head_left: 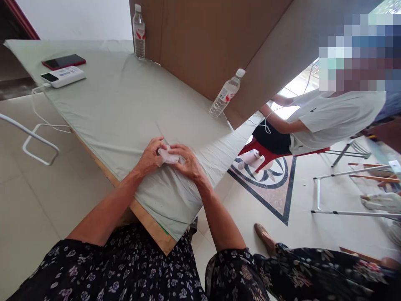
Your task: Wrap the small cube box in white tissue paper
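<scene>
My left hand (pixel 150 156) and my right hand (pixel 188 163) meet near the front edge of a table covered with a pale green cloth (pixel 119 108). Both pinch a small whitish translucent piece (pixel 168 155), perhaps thin plastic or cloth, held between the fingertips just above the cloth. The fingers of both hands are curled round it. I cannot make out what the piece is.
A red phone (pixel 64 61) and a white power bank (pixel 63 76) with a cable lie at the far left. Two water bottles (pixel 138 31) (pixel 226 94) stand by a brown board (pixel 206 46). Another person in a white shirt (pixel 326 117) sits at the right on a red chair.
</scene>
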The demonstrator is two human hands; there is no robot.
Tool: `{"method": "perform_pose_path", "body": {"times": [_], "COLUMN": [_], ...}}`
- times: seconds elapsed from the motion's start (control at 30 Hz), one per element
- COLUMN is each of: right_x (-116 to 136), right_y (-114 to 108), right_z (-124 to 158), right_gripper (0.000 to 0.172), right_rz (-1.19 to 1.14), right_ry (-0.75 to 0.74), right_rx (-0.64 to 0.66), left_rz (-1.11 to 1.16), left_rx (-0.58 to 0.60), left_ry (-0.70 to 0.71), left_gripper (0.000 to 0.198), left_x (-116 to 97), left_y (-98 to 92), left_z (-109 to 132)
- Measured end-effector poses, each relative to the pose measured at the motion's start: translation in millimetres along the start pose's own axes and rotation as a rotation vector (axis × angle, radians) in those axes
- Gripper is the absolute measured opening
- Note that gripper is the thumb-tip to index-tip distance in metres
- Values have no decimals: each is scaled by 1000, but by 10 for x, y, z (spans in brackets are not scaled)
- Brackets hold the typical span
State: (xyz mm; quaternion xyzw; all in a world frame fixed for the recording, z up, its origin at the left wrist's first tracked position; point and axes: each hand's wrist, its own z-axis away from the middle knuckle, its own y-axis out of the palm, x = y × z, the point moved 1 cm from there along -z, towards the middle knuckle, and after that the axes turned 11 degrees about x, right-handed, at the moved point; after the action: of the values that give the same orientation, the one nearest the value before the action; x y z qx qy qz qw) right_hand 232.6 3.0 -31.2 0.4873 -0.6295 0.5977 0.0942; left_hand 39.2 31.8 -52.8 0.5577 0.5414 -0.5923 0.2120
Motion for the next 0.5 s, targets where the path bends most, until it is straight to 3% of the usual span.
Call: {"method": "perform_pose_path", "body": {"times": [0.13, 0.23, 0.37, 0.5], "right_x": [65, 32, -89, -105], "right_y": [48, 115, 125, 72], "right_z": [154, 134, -55, -186], "right_gripper": [51, 41, 28, 42], "right_rz": [207, 221, -62, -516], "right_ry": [-31, -20, 72, 275], "right_rx": [61, 7, -131, -90], "left_rz": [-28, -22, 58, 259], "left_rx": [12, -3, 24, 146], "left_ry": [33, 5, -37, -123], "left_gripper": [29, 35, 55, 66], "left_x": [0, 3, -70, -219], "left_y": [-17, -20, -74, -132], "left_z": [2, -11, -16, 4]}}
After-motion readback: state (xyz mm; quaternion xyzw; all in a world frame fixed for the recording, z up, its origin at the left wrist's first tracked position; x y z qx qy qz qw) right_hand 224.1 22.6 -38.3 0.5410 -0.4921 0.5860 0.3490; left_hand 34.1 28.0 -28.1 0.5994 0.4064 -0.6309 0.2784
